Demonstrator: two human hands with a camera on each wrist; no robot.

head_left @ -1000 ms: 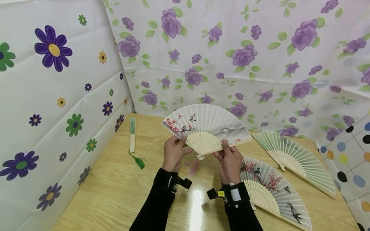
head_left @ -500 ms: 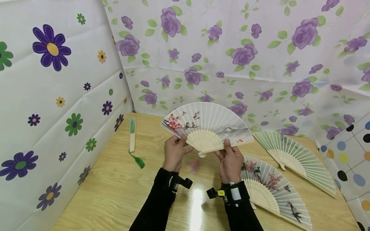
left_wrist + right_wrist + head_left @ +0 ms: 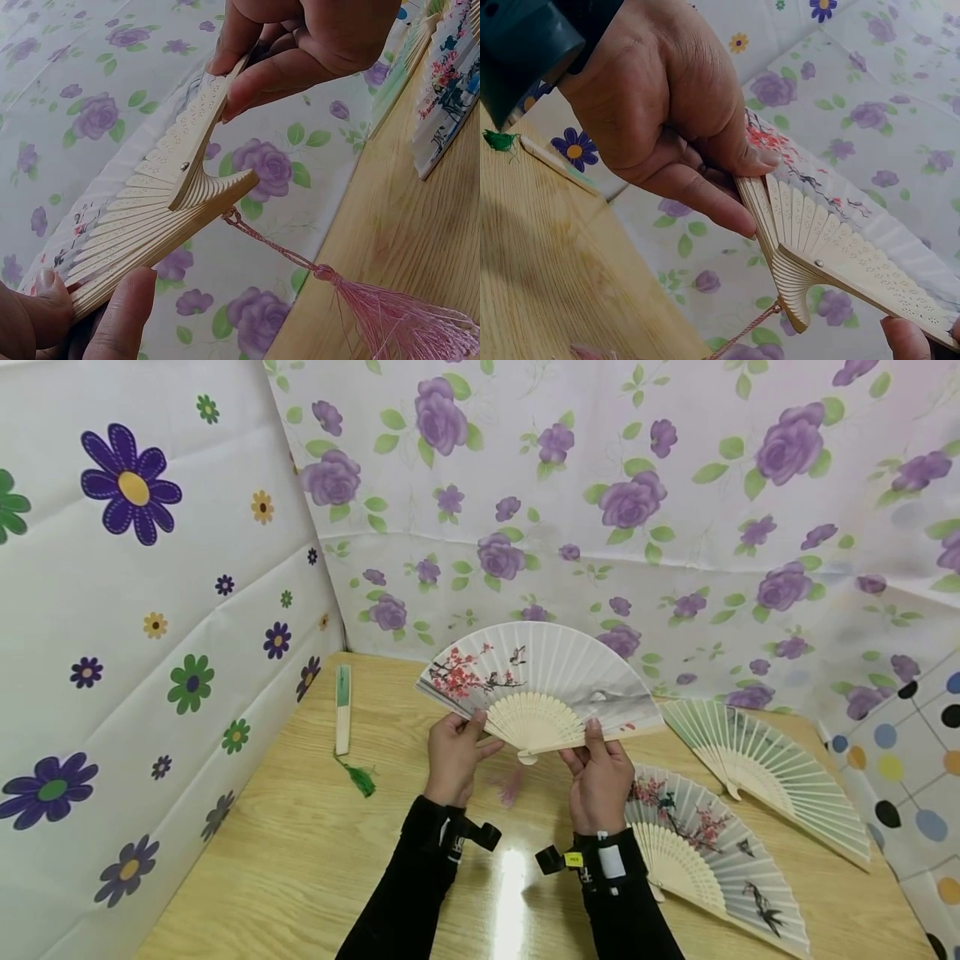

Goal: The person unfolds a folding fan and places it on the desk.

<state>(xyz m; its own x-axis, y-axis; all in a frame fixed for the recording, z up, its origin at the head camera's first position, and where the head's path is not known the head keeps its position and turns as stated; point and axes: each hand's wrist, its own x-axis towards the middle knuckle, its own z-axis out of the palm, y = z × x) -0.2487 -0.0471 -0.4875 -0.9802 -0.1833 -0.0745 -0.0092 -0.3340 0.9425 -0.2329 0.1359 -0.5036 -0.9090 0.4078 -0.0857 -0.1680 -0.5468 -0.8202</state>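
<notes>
A folding fan [image 3: 540,668] is spread wide above the table, its white leaf printed with red blossom and birds. My left hand [image 3: 452,758] pinches its left outer rib between thumb and fingers. On the other side, my right hand [image 3: 600,781] pinches the right outer rib the same way. The pale slatted ribs [image 3: 142,217] meet at a small metal rivet, seen in the left wrist view. From the pivot end hangs a pink tassel [image 3: 397,315] on a braided cord. In the right wrist view the left thumb lies on the ribs [image 3: 810,225].
Two more spread fans lie on the table at right: a grey blossom fan [image 3: 712,852] and a green fan [image 3: 765,777]. A folded green fan [image 3: 342,710] with a green tassel [image 3: 360,779] lies at left. Flowered cloths [image 3: 487,527] stand behind and beside the wooden table [image 3: 285,860].
The held fan has opened wider and tilted a little, its right edge moving right and its top rising slightly. Both hands keep their pinch; the right hand has shifted slightly right.
</notes>
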